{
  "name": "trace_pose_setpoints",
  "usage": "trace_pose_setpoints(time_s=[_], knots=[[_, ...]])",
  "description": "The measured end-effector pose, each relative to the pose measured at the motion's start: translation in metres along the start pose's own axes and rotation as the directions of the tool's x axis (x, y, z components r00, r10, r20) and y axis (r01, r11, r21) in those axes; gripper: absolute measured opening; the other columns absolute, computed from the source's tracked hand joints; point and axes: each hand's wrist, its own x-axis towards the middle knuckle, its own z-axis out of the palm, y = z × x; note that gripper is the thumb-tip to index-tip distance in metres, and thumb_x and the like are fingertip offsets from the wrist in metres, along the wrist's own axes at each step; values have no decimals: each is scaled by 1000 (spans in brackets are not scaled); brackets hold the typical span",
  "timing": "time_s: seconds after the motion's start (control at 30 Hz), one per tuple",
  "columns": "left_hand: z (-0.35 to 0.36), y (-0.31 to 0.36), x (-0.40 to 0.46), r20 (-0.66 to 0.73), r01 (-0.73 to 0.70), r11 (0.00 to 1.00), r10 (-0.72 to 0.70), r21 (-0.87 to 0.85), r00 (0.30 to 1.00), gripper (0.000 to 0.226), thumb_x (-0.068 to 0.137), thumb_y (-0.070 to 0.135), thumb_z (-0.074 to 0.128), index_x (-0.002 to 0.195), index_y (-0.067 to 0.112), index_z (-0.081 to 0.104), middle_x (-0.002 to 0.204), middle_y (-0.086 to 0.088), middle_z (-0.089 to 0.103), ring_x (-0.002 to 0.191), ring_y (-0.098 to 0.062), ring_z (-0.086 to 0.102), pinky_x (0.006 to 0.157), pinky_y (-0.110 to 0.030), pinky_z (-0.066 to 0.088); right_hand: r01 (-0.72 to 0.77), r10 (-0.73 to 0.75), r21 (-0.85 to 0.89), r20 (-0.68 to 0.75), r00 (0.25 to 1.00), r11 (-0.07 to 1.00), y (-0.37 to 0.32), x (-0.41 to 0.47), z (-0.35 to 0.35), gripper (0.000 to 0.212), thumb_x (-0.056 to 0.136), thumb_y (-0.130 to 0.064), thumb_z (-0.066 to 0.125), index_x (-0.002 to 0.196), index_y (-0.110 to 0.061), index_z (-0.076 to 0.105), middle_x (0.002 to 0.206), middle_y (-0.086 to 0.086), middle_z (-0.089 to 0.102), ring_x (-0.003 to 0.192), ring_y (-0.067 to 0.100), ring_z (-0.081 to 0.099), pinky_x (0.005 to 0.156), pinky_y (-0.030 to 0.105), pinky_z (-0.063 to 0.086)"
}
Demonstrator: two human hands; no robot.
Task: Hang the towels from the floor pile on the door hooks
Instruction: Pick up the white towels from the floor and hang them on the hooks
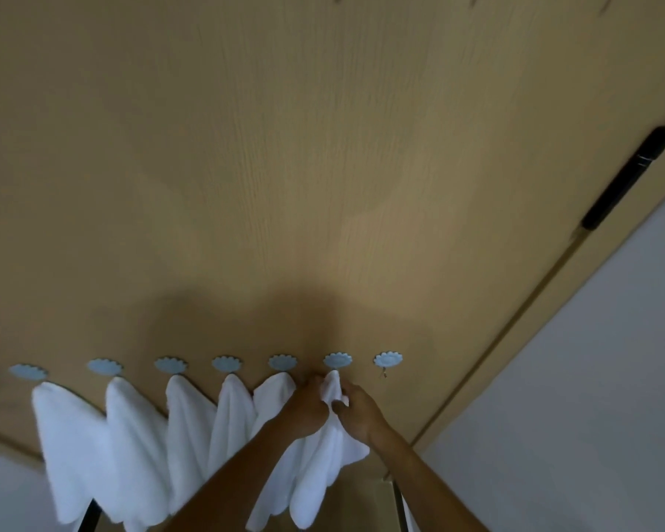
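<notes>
Fingers of both hands pinch a white towel under the sixth hook, crowded by five hung towels.

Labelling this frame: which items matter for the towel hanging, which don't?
Job: sixth towel, pinched by left hand and right hand; its hook; empty seventh hook; five hung towels.
Not job: door hinge, wall.

seven hooks line the door; towels hang from the left six, the rightmost hook bare.
</notes>
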Motion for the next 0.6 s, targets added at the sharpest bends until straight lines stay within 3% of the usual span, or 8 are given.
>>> trace_pose_setpoints(time_s=[0.1, 0.27, 0.43, 0.6], knots=[[-3, 2, -10, -33, -33, 999, 34, 36, 999, 40, 96, 8, 39, 137, 10, 37, 130, -12, 53, 118, -23, 52, 96, -26, 42, -19, 20, -109, 9, 1000, 994, -1, -7, -2, 51, 95, -20, 46, 144, -6, 34, 144, 12, 44, 132, 24, 43, 100, 21, 34], [0, 14, -42, -69, -37, 998, 41, 59, 997, 50, 94, 6, 40, 143, 6, 31, 136, -18, 48, 124, -28, 48, 103, -33, 40, -17, 20, -203, 13, 1000, 979, -4, -29, -13, 59, 98, -26, 43, 149, -7, 21, 155, 10, 27, 142, 25, 28, 114, 29, 23], [23, 22, -80, -86, -2, 992, 13, 130, 996, 50, 99, 16, 41, 145, 11, 24, 146, -8, 39, 132, -20, 42, 107, -25, 32, 15, -9, -230, 26, 1000, 973, 11, -68, -12, 54, 98, -28, 42, 148, -13, 27, 152, 7, 34, 138, 25, 36, 115, 35, 30], [46, 37, -118, -48, -4, 976, 14, 216, 999, 50, 97, 17, 41, 144, 13, 25, 145, -10, 37, 133, -26, 39, 109, -39, 36, 17, -23, -280, -17, 1000, 960, 35, -112, -15, 50, 98, -31, 42, 145, -13, 32, 148, 9, 38, 134, 27, 38, 110, 35, 32]])
